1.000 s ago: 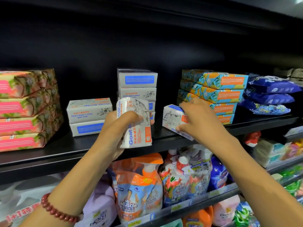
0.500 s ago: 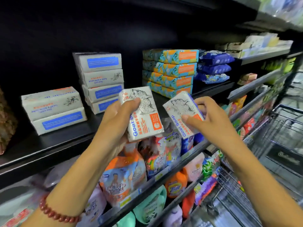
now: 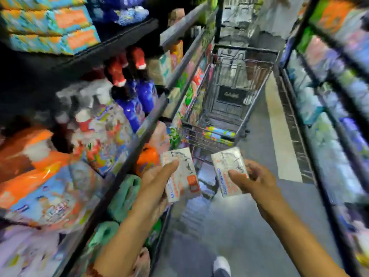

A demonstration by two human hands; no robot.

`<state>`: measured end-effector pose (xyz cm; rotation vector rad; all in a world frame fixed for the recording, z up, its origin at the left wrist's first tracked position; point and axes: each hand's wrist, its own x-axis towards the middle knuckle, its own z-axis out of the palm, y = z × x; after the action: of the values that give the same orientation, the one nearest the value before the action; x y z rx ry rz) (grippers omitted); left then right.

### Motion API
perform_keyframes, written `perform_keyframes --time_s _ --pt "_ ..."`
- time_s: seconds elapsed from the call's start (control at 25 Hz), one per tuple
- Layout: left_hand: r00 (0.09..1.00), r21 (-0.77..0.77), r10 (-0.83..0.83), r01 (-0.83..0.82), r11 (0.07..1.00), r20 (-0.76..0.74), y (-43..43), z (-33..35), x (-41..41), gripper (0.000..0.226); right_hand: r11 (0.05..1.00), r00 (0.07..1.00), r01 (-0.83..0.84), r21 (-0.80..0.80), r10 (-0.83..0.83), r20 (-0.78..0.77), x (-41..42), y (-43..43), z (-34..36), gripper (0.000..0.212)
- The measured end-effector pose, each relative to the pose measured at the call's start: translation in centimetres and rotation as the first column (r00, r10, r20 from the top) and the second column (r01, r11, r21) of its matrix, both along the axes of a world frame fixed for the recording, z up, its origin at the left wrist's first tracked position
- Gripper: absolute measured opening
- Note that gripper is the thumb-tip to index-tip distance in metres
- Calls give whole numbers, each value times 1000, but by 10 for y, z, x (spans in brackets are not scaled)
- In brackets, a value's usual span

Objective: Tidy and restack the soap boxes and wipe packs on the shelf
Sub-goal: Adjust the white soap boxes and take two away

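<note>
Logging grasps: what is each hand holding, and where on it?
Left hand: white cardboard soap box, gripped along its left edge. Right hand: second white soap box, gripped at its lower right edge.

Shopping cart [image 3: 229,108] beside blue bottles [image 3: 137,102]

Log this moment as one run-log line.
left hand: grips soap box | right hand: grips second soap box | boxes: side by side, apart | shopping cart: ahead in aisle

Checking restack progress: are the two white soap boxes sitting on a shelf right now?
No: the left hand grips the left soap box and the right hand grips the right soap box, both out in the aisle.
</note>
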<state>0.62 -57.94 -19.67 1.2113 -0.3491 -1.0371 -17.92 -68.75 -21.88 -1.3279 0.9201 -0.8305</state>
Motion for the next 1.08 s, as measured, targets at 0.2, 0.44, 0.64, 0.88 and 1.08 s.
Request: perform_keyframes --time_s 0.2,0.44,0.64,0.88,1.08 --pt "977 181 -151 177 967 -148 -36 -63 -72 19 951 959 279 129 -271 -77 -99 16 -62 27" --pt "923 313 -342 383 869 -178 -102 -106 -166 24 799 854 515 310 -511 -102 -197 -1 -105 23" --pt "889 345 -420 458 819 -184 -168 -118 -228 42 749 807 575 330 -585 -81 -265 -58 -114 22" --pt "937 382 -330 347 857 -112 -255 -131 -268 27 730 803 567 382 -594 -58 -311 -151 -127 18" --pt "963 301 -243 268 915 -120 -366 -145 -269 25 749 841 515 417 -536 -75 -312 -268 -140 19"
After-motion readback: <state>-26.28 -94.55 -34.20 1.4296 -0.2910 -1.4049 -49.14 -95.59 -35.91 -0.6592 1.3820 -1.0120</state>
